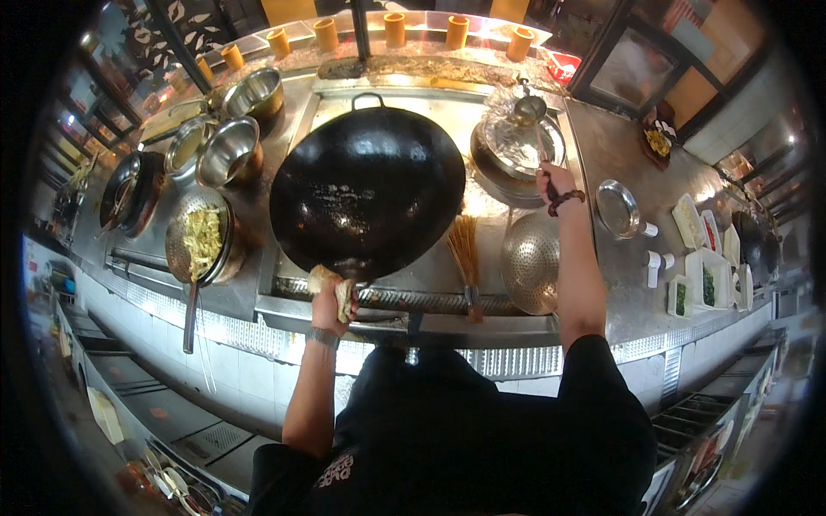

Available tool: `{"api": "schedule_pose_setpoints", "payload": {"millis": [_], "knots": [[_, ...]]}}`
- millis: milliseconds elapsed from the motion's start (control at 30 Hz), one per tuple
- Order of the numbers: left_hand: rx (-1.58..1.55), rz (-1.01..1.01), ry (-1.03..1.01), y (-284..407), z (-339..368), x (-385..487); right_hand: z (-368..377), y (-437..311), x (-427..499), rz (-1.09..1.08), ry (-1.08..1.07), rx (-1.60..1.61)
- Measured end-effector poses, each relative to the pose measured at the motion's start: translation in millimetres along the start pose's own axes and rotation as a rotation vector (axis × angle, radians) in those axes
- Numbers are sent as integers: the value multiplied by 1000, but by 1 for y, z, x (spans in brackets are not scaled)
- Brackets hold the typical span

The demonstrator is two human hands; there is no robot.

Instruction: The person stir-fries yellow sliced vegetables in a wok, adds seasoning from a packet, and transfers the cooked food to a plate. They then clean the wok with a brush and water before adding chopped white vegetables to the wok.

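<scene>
My left hand grips a folded cloth at the near edge of a large black wok; the wok's near handle is hidden by cloth and fingers. The wok is tilted and its dark surface shines wet. My right hand is closed round the handle of a metal ladle, whose bowl is over a metal pot of what looks like water at the back right. Between my arms, a bamboo wok brush lies on the range beside a perforated strainer, which is partly behind my right forearm.
A strainer of cooked food rests over a pot at left, with steel bowls behind it. White tubs of chopped ingredients and a round metal dish stand at right. Bamboo cups line the back ledge.
</scene>
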State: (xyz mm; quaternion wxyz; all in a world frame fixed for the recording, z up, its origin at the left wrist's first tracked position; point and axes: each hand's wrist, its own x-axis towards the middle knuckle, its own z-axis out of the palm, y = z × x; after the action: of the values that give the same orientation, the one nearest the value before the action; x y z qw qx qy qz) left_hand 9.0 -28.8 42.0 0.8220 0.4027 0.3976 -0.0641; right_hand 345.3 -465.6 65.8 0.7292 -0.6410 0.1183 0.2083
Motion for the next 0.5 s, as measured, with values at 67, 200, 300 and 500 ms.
{"api": "schedule_pose_setpoints", "payload": {"millis": [67,200,300,500], "knots": [[49,14,-48,-4,5,7,-9,26,-5,-156,213,-623],[33,146,136,-12,19,31,-29,39,-6,-87,150,-696],[15,259,237,-14,23,54,-43,19,-22,258,-443,668],[253,532,408,-21,21,91,-15,-15,-134,275,-491,1147]]}}
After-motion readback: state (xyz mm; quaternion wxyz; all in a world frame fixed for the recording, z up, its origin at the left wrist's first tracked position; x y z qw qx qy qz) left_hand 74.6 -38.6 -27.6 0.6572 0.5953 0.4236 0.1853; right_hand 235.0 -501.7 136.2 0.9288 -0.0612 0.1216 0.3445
